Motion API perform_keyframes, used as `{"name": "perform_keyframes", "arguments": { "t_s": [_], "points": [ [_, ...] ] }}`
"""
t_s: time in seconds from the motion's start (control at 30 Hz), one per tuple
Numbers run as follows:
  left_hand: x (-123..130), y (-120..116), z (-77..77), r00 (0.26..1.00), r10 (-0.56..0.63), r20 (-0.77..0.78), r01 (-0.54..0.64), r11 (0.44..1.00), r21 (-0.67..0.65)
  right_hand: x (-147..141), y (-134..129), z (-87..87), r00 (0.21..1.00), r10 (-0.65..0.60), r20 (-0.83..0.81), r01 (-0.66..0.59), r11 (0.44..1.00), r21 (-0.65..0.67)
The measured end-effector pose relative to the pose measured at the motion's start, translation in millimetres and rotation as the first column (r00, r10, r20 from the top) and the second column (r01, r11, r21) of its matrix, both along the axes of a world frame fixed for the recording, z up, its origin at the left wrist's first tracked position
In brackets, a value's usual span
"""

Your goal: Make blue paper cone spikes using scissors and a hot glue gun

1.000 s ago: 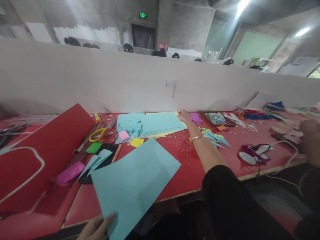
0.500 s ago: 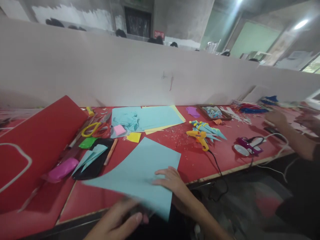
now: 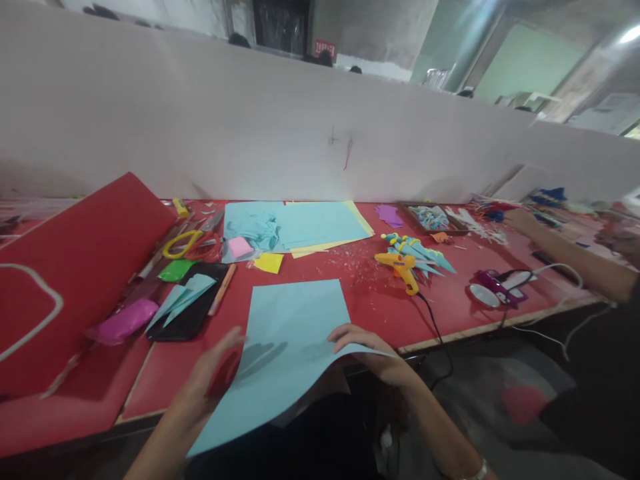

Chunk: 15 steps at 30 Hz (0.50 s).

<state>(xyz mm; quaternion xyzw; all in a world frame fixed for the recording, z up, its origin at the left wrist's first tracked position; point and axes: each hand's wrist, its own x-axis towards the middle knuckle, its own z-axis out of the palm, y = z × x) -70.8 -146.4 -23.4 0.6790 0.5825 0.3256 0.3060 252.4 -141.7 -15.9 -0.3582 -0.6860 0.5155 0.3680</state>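
A light blue paper sheet point(image 3: 295, 340) lies partly on the red table, its near part bending over the table's front edge. My right hand point(image 3: 367, 350) has the sheet's right side between its thumb and fingers, the fingers on top. At the sheet's left edge is my left hand point(image 3: 215, 367), blurred, its fingers apart and nothing gripped in them. Left of the sheet, folded blue paper pieces point(image 3: 187, 300) rest on a black tray point(image 3: 200, 320). Right of it sits a yellow glue gun point(image 3: 403, 267) beside blue paper cones point(image 3: 425, 255) with yellow trim.
Yellow scissors point(image 3: 183, 245), a pink packet point(image 3: 127, 320) and a red board point(image 3: 85, 280) are at left. More blue sheets point(image 3: 320, 227) lie behind. A purple device point(image 3: 500, 290) with a cable stands at right, near another person's arm point(image 3: 570, 250).
The blue sheet has turned, its far edge now nearly level and its near part swung left. My left hand has moved up and opened beside it. The other person's hand has shifted left.
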Motion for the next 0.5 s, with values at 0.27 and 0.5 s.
{"name": "perform_keyframes", "arguments": {
  "t_s": [0.27, 0.5],
  "points": [
    [31, -1, 6.1, 0.994, 0.058, -0.090, -0.076, 0.977, -0.199, -15, 9, -15.1, 0.762, -0.549, 0.344, 0.543, 0.831, 0.122],
    [46, 4, 3.3, 0.907, 0.274, -0.319, -0.317, 0.944, -0.090, -25, 16, -19.6, 0.495, -0.656, 0.570, 0.483, 0.753, 0.447]
  ]
}}
